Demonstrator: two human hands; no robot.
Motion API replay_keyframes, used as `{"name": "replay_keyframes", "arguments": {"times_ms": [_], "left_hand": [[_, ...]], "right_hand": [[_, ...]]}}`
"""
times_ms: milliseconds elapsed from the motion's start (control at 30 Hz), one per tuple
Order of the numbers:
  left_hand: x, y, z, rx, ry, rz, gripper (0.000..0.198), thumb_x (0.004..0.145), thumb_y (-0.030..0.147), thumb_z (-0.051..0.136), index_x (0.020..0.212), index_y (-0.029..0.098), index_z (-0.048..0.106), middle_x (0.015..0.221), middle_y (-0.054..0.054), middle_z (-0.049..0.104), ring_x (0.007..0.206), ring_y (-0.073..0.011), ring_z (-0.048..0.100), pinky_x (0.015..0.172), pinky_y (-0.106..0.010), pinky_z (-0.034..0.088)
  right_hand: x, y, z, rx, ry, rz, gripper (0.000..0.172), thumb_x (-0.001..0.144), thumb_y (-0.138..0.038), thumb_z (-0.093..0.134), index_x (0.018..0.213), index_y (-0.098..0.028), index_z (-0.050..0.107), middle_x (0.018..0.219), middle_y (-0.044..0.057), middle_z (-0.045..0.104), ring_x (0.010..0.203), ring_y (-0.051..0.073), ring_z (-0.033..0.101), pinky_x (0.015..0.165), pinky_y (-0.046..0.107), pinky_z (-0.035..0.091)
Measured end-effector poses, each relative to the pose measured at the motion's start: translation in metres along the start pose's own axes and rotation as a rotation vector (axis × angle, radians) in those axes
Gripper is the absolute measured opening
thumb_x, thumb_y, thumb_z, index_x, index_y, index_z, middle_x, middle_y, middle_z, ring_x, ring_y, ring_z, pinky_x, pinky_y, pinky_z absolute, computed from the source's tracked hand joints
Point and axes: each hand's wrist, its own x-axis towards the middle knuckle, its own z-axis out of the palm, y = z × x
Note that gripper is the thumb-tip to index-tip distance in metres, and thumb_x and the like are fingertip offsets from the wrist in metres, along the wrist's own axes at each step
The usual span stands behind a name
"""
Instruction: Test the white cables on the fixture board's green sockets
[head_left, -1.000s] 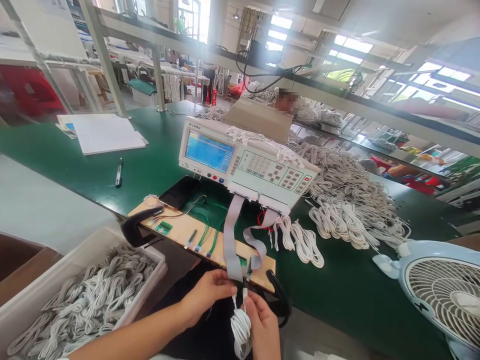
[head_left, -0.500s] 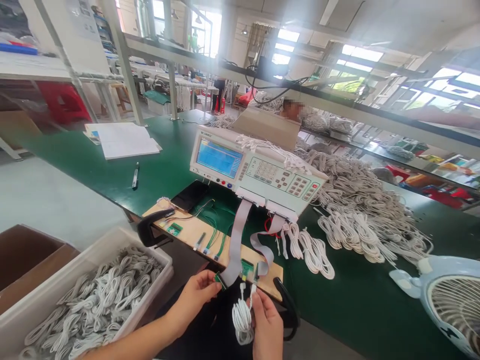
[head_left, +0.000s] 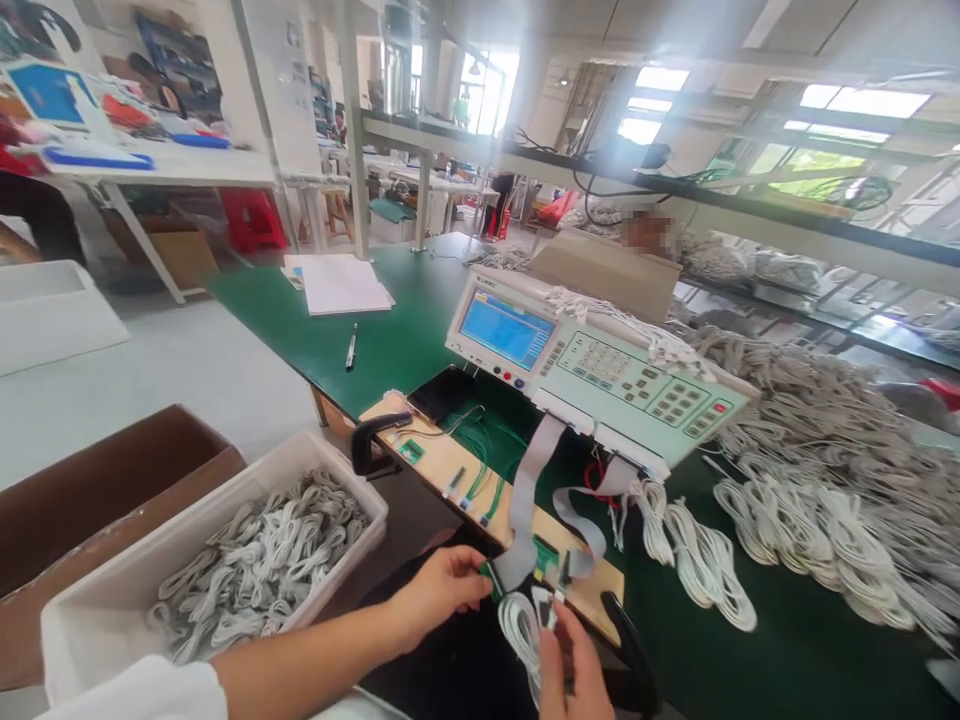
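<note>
- Left hand (head_left: 442,590), near centre: grip pinched narrow on the small green connector (head_left: 491,575) at the end of the grey ribbon cable (head_left: 523,510).
- Right hand (head_left: 574,670), near edge, just right of the left hand: grip closed round a white coiled cable (head_left: 519,630), its plug ends up at the fingertips, close to the connector; cannot tell if they touch.
- Ribbon cable hangs from the front of the beige tester unit (head_left: 600,365), blue screen lit, on the green tabletop (head_left: 390,340).
- Wooden board (head_left: 457,465) with green wires lies in front of the tester, a black clamp (head_left: 371,440) at its left end.
- Black phone (head_left: 442,392) sits at the board's far left corner.
- White bin (head_left: 225,560) of coiled cables, near left, beside a brown carton (head_left: 97,490).
- Loose cable bundles (head_left: 810,480) piled right of the tester.
- Pen (head_left: 351,347) and papers (head_left: 341,283) on the far left of the tabletop.
</note>
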Motion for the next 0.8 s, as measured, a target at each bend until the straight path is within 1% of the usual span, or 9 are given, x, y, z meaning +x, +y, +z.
{"name": "replay_keyframes", "arguments": {"times_ms": [100, 167, 233, 333, 467, 533, 600, 700, 800], "left_hand": [[-0.002, 0.000, -0.001, -0.022, 0.012, -0.024, 0.030, 0.059, 0.037, 0.066, 0.074, 0.015, 0.052, 0.055, 0.006, 0.050, 0.051, -0.0065, 0.046, 0.050, -0.019, 0.029], [-0.004, 0.002, 0.000, -0.048, -0.004, -0.025, 0.031, 0.060, 0.039, 0.066, 0.073, 0.015, 0.052, 0.055, 0.006, 0.050, 0.052, -0.0066, 0.046, 0.050, -0.019, 0.028], [-0.004, 0.003, 0.001, -0.077, -0.011, -0.019, 0.032, 0.060, 0.040, 0.065, 0.074, 0.015, 0.052, 0.057, 0.005, 0.050, 0.052, -0.0061, 0.044, 0.049, -0.019, 0.027], [0.000, 0.004, 0.002, -0.094, 0.002, -0.013, 0.031, 0.061, 0.040, 0.064, 0.074, 0.015, 0.051, 0.060, 0.005, 0.049, 0.052, -0.0052, 0.043, 0.048, -0.018, 0.026], [0.003, 0.003, 0.004, -0.032, 0.012, 0.008, 0.030, 0.062, 0.040, 0.063, 0.073, 0.015, 0.051, 0.057, 0.006, 0.048, 0.052, -0.0054, 0.042, 0.049, -0.018, 0.027], [0.001, 0.003, 0.005, -0.009, 0.000, 0.010, 0.029, 0.063, 0.038, 0.063, 0.074, 0.015, 0.051, 0.057, 0.006, 0.047, 0.050, -0.0053, 0.041, 0.049, -0.018, 0.028], [-0.004, 0.004, 0.006, 0.011, -0.033, 0.008, 0.027, 0.063, 0.035, 0.062, 0.077, 0.014, 0.053, 0.056, 0.006, 0.047, 0.049, -0.0050, 0.041, 0.048, -0.018, 0.029], [-0.019, 0.009, 0.007, 0.043, -0.126, 0.007, 0.027, 0.064, 0.029, 0.060, 0.087, 0.015, 0.055, 0.056, 0.006, 0.046, 0.047, -0.0049, 0.039, 0.045, -0.018, 0.029], [-0.034, 0.017, 0.005, 0.024, -0.205, 0.023, 0.024, 0.064, 0.026, 0.060, 0.085, 0.014, 0.056, 0.058, 0.005, 0.047, 0.049, -0.0051, 0.041, 0.045, -0.017, 0.031]], "right_hand": [[-0.002, -0.006, 0.002, -0.104, -0.147, -0.004, 0.047, 0.073, -0.054, 0.047, 0.109, -0.025, 0.057, 0.111, 0.009, 0.059, 0.102, 0.029, 0.050, 0.080, 0.035, 0.040], [0.000, -0.008, 0.002, -0.239, -0.236, -0.081, 0.042, 0.074, -0.052, 0.047, 0.107, -0.029, 0.059, 0.113, 0.009, 0.056, 0.106, 0.031, 0.046, 0.080, 0.039, 0.039], [0.001, -0.008, 0.003, -0.383, -0.278, -0.206, 0.038, 0.075, -0.051, 0.047, 0.106, -0.033, 0.059, 0.115, 0.010, 0.054, 0.107, 0.033, 0.044, 0.080, 0.044, 0.038], [-0.001, -0.004, 0.006, -0.566, -0.209, -0.368, 0.035, 0.078, -0.048, 0.043, 0.106, -0.036, 0.058, 0.112, 0.011, 0.054, 0.102, 0.032, 0.048, 0.077, 0.047, 0.036], [-0.005, -0.007, 0.000, -0.752, -0.020, -0.498, 0.034, 0.078, -0.046, 0.043, 0.099, -0.028, 0.064, 0.105, 0.015, 0.059, 0.098, 0.035, 0.049, 0.078, 0.051, 0.032], [-0.003, -0.015, -0.007, -0.707, 0.039, -0.513, 0.034, 0.077, -0.046, 0.046, 0.093, -0.024, 0.066, 0.099, 0.015, 0.062, 0.094, 0.035, 0.050, 0.078, 0.049, 0.034], [0.001, -0.025, -0.011, -0.537, -0.003, -0.499, 0.032, 0.075, -0.045, 0.049, 0.090, -0.023, 0.065, 0.094, 0.012, 0.063, 0.089, 0.030, 0.053, 0.077, 0.042, 0.038], [0.006, -0.045, -0.008, -0.319, -0.201, -0.392, 0.031, 0.071, -0.047, 0.055, 0.088, -0.023, 0.062, 0.087, 0.008, 0.064, 0.083, 0.025, 0.055, 0.073, 0.033, 0.042], [0.006, -0.065, 0.004, -0.193, -0.398, -0.247, 0.025, 0.069, -0.047, 0.057, 0.074, -0.022, 0.062, 0.070, 0.004, 0.060, 0.068, 0.020, 0.054, 0.060, 0.029, 0.043]]}}
